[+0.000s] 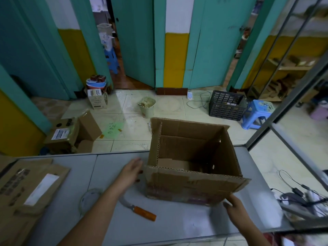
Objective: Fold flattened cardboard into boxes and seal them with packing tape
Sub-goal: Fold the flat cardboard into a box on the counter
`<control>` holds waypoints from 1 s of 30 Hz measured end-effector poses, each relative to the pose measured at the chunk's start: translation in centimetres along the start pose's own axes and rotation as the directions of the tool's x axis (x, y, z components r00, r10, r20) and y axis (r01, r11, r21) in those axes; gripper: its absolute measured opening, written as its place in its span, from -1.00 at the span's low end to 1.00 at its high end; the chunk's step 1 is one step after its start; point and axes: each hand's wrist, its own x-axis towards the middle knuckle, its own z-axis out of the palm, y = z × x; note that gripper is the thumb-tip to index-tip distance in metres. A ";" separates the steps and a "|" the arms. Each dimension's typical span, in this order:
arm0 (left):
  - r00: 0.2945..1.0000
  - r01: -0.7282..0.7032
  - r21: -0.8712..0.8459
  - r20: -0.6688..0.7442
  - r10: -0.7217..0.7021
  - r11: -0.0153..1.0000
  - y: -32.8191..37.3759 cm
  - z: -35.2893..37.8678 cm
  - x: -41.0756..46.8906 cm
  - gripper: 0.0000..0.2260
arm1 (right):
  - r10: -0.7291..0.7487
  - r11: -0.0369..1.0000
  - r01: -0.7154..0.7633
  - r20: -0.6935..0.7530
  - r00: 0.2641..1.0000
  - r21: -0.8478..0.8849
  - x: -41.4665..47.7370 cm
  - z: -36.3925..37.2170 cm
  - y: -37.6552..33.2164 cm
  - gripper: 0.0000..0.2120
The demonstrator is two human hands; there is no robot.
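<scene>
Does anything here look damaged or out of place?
Yes. The cardboard box looks worn: its near flap is scuffed, with torn patches and old tape remains. An orange-handled knife lies on the table, blade bare, right beneath the left forearm.

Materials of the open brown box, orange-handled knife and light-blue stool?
The open brown box: matte corrugated cardboard, fluting shows along cut rims; orange-handled knife: dull grey, likely metal blade, handle wood or plastic, unclear; light-blue stool: smooth moulded plastic, probably.
</scene>
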 end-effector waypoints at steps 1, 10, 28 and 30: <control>1.000 -0.025 -0.040 -0.015 0.024 0.999 1.1 0.0 -0.1 -0.59 | 0.009 0.995 -0.005 -0.034 0.999 0.095 -0.2 -0.9 -0.7 -0.65; 0.972 -0.110 -0.070 0.199 0.122 0.991 4.8 2.1 0.9 0.06 | -0.294 0.833 0.277 -0.040 0.955 0.478 -0.8 -8.8 -13.5 -0.49; 0.977 -0.139 -0.064 0.157 0.147 0.988 3.8 1.9 0.3 -0.47 | -0.272 0.959 0.281 -0.144 0.951 0.047 -1.2 -5.7 -13.3 -0.46; 0.975 -0.118 -0.085 0.179 0.132 0.989 3.9 1.7 0.0 -0.44 | -0.288 0.956 0.294 -0.204 0.936 0.000 -0.8 -4.8 -13.0 -0.43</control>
